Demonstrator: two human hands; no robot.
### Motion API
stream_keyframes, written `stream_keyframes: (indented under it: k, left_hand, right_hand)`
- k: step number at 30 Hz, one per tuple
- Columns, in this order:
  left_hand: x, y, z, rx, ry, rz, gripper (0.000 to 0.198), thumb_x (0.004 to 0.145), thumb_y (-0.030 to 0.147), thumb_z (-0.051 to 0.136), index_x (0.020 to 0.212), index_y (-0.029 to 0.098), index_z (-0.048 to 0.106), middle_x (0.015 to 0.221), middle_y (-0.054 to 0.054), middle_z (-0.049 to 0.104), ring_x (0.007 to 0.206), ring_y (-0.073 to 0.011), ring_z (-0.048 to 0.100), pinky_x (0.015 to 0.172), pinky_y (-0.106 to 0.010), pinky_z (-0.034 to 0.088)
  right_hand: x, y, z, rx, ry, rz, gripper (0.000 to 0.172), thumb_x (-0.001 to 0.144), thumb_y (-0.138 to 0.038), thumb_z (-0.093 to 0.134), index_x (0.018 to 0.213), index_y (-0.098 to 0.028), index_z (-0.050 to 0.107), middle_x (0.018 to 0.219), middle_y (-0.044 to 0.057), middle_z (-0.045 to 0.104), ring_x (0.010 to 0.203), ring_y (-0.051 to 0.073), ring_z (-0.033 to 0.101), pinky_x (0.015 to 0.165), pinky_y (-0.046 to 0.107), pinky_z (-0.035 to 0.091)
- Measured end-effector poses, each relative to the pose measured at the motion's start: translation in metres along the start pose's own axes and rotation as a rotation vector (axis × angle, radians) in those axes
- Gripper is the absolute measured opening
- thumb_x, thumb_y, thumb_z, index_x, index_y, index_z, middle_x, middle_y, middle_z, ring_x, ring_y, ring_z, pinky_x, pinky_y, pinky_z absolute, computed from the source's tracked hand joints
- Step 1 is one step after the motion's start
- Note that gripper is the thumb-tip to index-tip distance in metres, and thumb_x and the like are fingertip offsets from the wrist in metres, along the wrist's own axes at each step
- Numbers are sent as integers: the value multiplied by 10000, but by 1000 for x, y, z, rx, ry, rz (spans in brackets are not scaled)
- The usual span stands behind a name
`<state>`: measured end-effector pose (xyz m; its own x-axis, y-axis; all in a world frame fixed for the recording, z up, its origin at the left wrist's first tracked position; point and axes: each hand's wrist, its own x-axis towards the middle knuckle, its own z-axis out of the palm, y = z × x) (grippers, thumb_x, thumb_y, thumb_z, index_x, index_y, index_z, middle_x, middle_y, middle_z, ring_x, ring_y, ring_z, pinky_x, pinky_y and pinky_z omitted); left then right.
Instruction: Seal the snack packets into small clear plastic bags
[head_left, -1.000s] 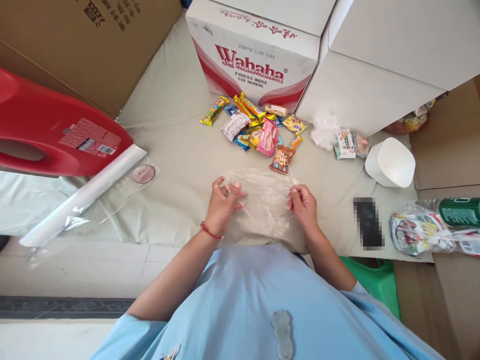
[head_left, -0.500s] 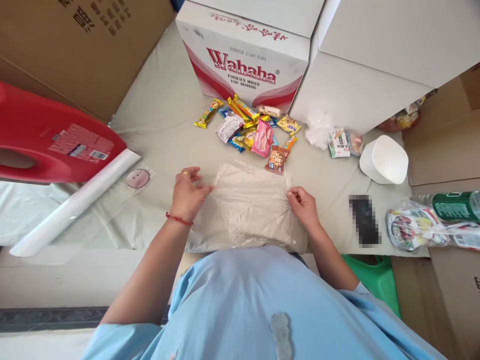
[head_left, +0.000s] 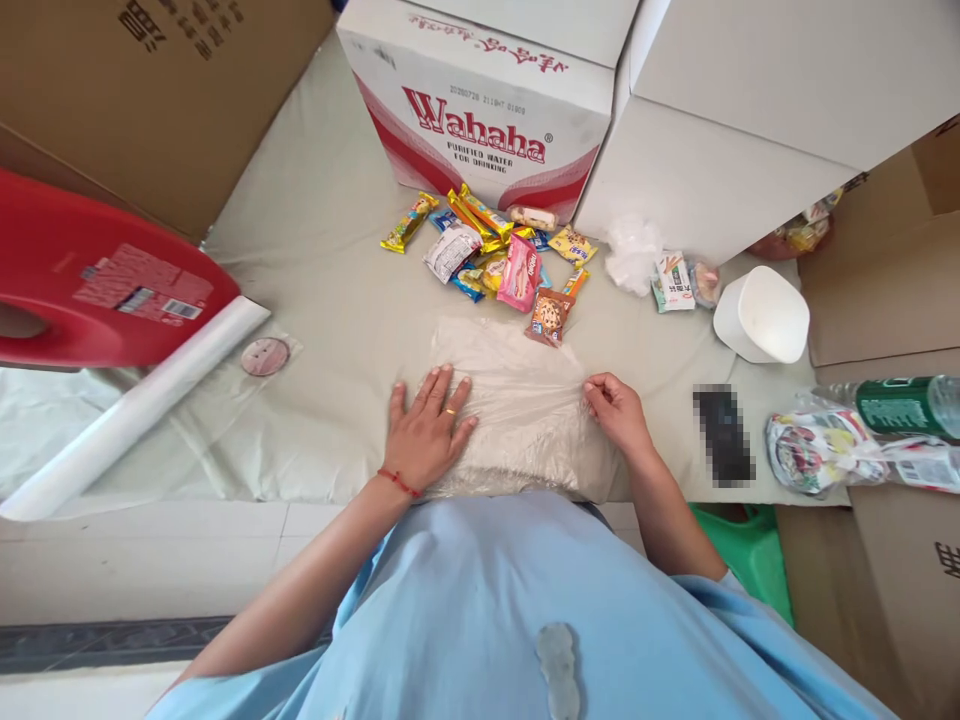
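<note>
A thin, clear plastic bag (head_left: 517,420) lies flat and wrinkled on the cloth-covered table in front of me. My left hand (head_left: 429,425) rests palm down with fingers spread over its left side. At the right edge, my right hand (head_left: 616,408) is closed, its thumb and finger pinching the plastic. Just beyond the bag is a pile of wrapped snacks, among them a pink wafer packet (head_left: 519,273), a white packet (head_left: 452,252) and a yellow-wrapped bar (head_left: 409,222). A brown cookie packet (head_left: 550,316) sits nearest, by the bag's far edge.
Behind the snacks stands a Wahaha water carton (head_left: 480,130). On the left are a red jug (head_left: 90,270) and a roll of plastic film (head_left: 135,410). To the right are a white cup (head_left: 761,315), a pixelated dark object (head_left: 724,435) and a green-labelled bottle (head_left: 900,407).
My left hand has moved right and toward me, from the bag's far left corner to flat on its left side. My right hand stays pinching the right edge. The view shifts slightly.
</note>
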<state>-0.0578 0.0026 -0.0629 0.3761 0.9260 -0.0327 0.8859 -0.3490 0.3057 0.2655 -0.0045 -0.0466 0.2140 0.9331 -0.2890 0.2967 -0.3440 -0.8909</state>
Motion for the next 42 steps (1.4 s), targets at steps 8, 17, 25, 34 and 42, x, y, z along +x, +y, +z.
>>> stream_keyframes:
  k: [8, 17, 25, 34, 42]
  left_hand:
    - [-2, 1, 0, 54, -40, 0, 629, 1064, 523, 333, 1644, 283, 362, 1761, -128, 203, 1609, -347, 278, 1260, -717, 4]
    - [-4, 2, 1, 12, -3, -76, 704, 1059, 521, 315, 1686, 216, 225, 1738, -152, 266, 1597, -355, 305, 1255, -734, 2]
    - [-17, -4, -2, -5, -3, -6, 691, 1062, 525, 338, 1688, 256, 221, 1727, -127, 316, 1601, -348, 293, 1257, -722, -65]
    - [-25, -8, -4, -34, 17, 8, 664, 1055, 505, 368, 1673, 279, 283, 1712, -118, 345, 1586, -347, 334, 1267, -718, -42]
    - [-24, -7, -7, 6, 12, 11, 614, 1067, 476, 367, 1643, 265, 364, 1704, -117, 357, 1582, -337, 347, 1276, -704, -27]
  right_hand:
    - [32, -14, 17, -246, 93, -152, 517, 791, -587, 729, 1154, -220, 698, 861, 9, 718, 633, 153, 553, 652, 292, 452]
    - [42, -19, -21, -218, 557, -253, 340, 945, -475, 546, 1033, -180, 689, 918, 70, 723, 807, 206, 644, 796, 360, 531]
    - [-32, 1, 2, -621, -229, -661, 310, 1008, -330, 575, 1271, -252, 719, 1495, 132, 605, 1384, 305, 537, 1151, 560, 470]
    - [29, -29, -35, -333, 266, -266, 329, 990, -479, 535, 1021, -212, 725, 950, 78, 742, 803, 223, 694, 790, 393, 585]
    - [136, -126, 64, -792, -139, -785, 405, 1023, -235, 469, 1392, -261, 633, 1584, 88, 501, 1426, 301, 480, 1096, 478, 483]
